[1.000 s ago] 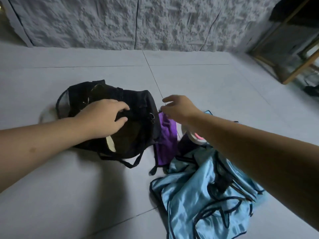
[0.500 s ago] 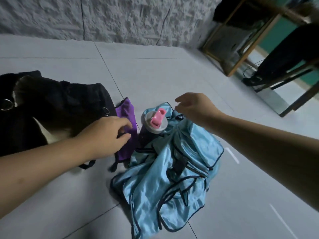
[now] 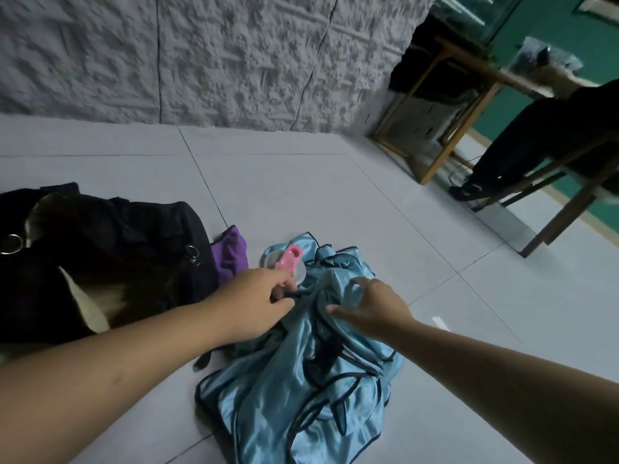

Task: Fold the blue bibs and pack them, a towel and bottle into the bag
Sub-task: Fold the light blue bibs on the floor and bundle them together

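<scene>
A heap of shiny light-blue bibs (image 3: 301, 390) with dark trim lies crumpled on the floor in front of me. My left hand (image 3: 258, 299) pinches the upper left edge of the heap, just below the bottle's white lid with its pink flip cap (image 3: 288, 261); the bottle's body is hidden under the cloth. My right hand (image 3: 368, 304) presses down on top of the heap with curled fingers gathering the fabric. A purple towel (image 3: 231, 251) lies between the bottle and the open black bag (image 3: 100, 249) at the left.
Pale floor tiles (image 3: 301, 182) stretch to a rough grey wall. At the right stand wooden furniture frames (image 3: 432, 152) and a seated person's dark-trousered leg and shoe (image 3: 469, 189). A dark strap end (image 3: 204, 360) lies by my left wrist.
The view has swung right. My left hand left the bag and towel and came onto the bibs by the bottle. My right hand dropped from above onto the heap.
</scene>
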{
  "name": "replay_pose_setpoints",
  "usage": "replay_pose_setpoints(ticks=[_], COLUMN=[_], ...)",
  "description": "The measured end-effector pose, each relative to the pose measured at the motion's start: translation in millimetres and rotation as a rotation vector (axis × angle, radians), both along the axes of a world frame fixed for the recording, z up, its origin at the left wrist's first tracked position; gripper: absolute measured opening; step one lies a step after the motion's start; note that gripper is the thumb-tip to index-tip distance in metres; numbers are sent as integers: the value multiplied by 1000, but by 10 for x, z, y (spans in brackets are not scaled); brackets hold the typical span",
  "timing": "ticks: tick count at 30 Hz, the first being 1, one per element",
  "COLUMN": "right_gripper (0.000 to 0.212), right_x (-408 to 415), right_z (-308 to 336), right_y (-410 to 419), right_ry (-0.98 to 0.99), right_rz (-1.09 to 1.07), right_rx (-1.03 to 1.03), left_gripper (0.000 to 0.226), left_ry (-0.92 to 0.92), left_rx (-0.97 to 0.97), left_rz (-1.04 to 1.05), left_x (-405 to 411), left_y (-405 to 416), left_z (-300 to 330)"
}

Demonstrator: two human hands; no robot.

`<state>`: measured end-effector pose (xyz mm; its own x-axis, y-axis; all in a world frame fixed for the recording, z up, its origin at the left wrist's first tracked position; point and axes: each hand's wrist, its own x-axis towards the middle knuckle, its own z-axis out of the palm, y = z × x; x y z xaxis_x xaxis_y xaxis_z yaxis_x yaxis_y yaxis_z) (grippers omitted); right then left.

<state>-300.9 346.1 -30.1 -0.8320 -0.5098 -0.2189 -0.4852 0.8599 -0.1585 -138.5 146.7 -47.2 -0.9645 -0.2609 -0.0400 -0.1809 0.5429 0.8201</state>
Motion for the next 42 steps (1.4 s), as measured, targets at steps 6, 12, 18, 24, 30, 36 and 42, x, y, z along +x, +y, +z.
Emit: replay_pose_setpoints(ticks=[6,12,18,24,30,36,42], right_gripper=[19,17,20,7,14,34,21], right_x=[-62,6,398,430,400,328,533], right_z=[42,696,1343,1559,1316,1165,828], right_y=[-235,-452,-819,-1098,-1217,-1180,-1102], right_ry=[177,0,-353,-188,-15,-412,-598], right_rz=[-3,88,273,424,333,89,-64], right_rx=[79,-283,-547,-369,-200,-712,-572], left_gripper=[18,33,50,35,23,20,37], left_ry=[-58,2,62,20,-65,-73,50], left_rx=[-7,26,168,-28,-135,-44,383], left_rz=[20,63,116,50,27,107,111], left_x=[173,142,12,178,457,670,821], left_y=[-93,-131,-328,-907,-1311,-1499,-1509], left_z=[30,251,631,1131,1346,1516,1604])
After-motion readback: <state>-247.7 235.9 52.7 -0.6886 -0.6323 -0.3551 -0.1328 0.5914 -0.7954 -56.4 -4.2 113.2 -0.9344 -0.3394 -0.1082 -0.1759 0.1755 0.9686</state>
